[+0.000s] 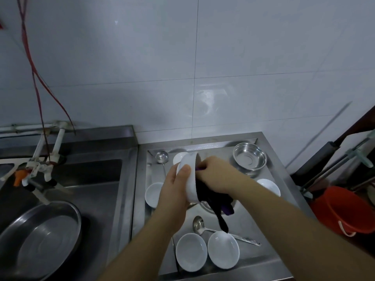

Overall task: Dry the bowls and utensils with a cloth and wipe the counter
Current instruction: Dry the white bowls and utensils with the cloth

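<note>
Left hand: our left hand (176, 185) grips the outside of a white bowl (189, 177), thumb laid over its wall, holding it tipped on its side above the surface.
Right hand: our right hand (215, 175) is curled round a dark purple cloth (211, 199) and pushes it into the mouth of the held bowl; the cloth's loose end hangs down toward 6 o'clock.
Held bowl: lifted clear of the surface, near the middle of the tray, its opening facing 3 o'clock.
Surface: a steel surface (253, 224) with a raised rim carries the rest of the dishes.
Bowls at 6 o'clock: two white bowls, one on the left (191, 252) and one on the right (223, 249), just beside each other, mouths up.
Bowl at 9 o'clock: a white bowl (153, 194), partly hidden by our left wrist.
Bowl at 3 o'clock: a white bowl (268, 186), behind our right forearm.
Steel bowl: a steel bowl (250, 157) at 1 o'clock, upright.
Ladles: one ladle (162, 157) at 11 o'clock; a second ladle (198, 224) at 6 o'clock, its handle running behind the two bowls.
Sink: a sink (85, 179) lies at 9 o'clock, with a large steel basin (40, 240) in it.
Bucket: an orange bucket (341, 209) stands off the surface at 3 o'clock.
</note>
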Demonstrator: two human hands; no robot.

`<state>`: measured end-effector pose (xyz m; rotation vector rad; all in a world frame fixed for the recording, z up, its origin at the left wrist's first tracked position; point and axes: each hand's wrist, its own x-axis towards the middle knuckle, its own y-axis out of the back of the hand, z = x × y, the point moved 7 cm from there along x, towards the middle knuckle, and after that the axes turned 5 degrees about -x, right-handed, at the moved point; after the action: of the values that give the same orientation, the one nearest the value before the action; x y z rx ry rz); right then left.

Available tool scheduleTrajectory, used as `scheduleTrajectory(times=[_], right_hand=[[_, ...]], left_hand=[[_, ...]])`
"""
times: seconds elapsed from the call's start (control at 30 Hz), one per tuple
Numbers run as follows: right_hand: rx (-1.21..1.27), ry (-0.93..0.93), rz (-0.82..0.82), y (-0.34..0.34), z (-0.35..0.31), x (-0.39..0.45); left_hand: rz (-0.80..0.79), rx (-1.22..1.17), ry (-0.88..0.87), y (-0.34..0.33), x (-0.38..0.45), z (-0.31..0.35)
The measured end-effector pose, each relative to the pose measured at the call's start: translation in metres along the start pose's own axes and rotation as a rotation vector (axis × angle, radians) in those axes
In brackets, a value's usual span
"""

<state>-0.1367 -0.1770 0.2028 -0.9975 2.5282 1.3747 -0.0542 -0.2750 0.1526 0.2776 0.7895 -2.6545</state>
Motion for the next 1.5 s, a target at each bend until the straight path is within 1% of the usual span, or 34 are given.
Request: scheduleTrajectory(times=[0.03,0.1,0.17,0.3,0.37,0.43,0.5,0.57,0.67,0.73,0.77,0.83,0.87,0.9,0.93,1.0,1.03,1.1,1.13,1.2,1.3,1.5], right_hand=[[0.108,-0.030,-0.083,-0.003,0.004,-0.003],[0.417,-0.092,-0.212,-0.010,0.009,-0.012],[0.706,-0.137,-0.276,-0.017,0.011,-0.019],[1.010,-0.197,-0.287,-0.034,0.009,-0.023],[1.157,-0.248,-0.243,-0.039,0.008,-0.020],[1.246,-0.258,-0.194,-0.041,0.010,-0.015],[1.286,-0.248,-0.173,-0.043,0.011,-0.012],[1.360,-0.239,-0.188,-0.044,0.017,-0.011],[1.529,-0.224,-0.257,-0.043,0.019,-0.015],[1.517,-0.126,-0.310,-0.039,0.015,-0.019],[1.486,-0.084,-0.309,-0.037,0.013,-0.020],[1.465,-0.047,-0.288,-0.037,0.012,-0.021],[1.476,-0.040,-0.279,-0.038,0.012,-0.021],[1.490,-0.027,-0.261,-0.039,0.014,-0.020],[1.505,0.001,-0.237,-0.037,0.016,-0.019],[1.543,0.077,-0.222,-0.033,0.017,-0.019],[1.559,0.107,-0.226,-0.031,0.018,-0.019],[1.575,0.126,-0.223,-0.029,0.021,-0.020],[1.582,0.133,-0.215,-0.029,0.023,-0.020],[1.604,0.145,-0.208,-0.030,0.028,-0.020],[1.613,0.145,-0.208,-0.036,0.032,-0.021],[1.582,0.113,-0.173,-0.038,0.037,-0.024]], left_hand=[[-0.015,0.009,-0.003,0.001,-0.002,0.000],[-0.031,0.029,0.022,0.004,-0.003,0.000],[-0.058,0.054,0.049,0.006,-0.003,0.001],[-0.092,0.040,0.041,0.008,-0.005,0.003],[-0.084,0.015,0.027,0.009,-0.007,0.003],[-0.080,0.031,-0.002,0.007,-0.007,0.008],[-0.067,0.110,-0.053,0.006,-0.006,0.015],[-0.057,0.274,-0.128,0.010,-0.003,0.022],[-0.115,0.533,-0.223,0.011,0.001,0.036],[-0.166,0.732,-0.264,0.012,0.001,0.043],[-0.191,0.800,-0.277,0.011,0.002,0.045],[-0.227,0.825,-0.287,0.010,0.001,0.047],[-0.233,0.803,-0.293,0.008,0.000,0.047],[-0.206,0.726,-0.278,0.007,0.001,0.046],[-0.136,0.593,-0.222,0.010,0.004,0.043],[0.026,0.253,0.037,0.024,0.008,0.023],[0.046,0.130,0.167,0.028,0.005,0.011],[0.004,-0.035,0.344,0.030,-0.004,-0.003],[-0.026,-0.115,0.383,0.030,-0.008,-0.004],[-0.087,-0.251,0.414,0.024,-0.011,0.000],[-0.139,-0.405,0.371,0.014,-0.010,0.007],[-0.146,-0.527,0.229,0.008,-0.007,0.021]])
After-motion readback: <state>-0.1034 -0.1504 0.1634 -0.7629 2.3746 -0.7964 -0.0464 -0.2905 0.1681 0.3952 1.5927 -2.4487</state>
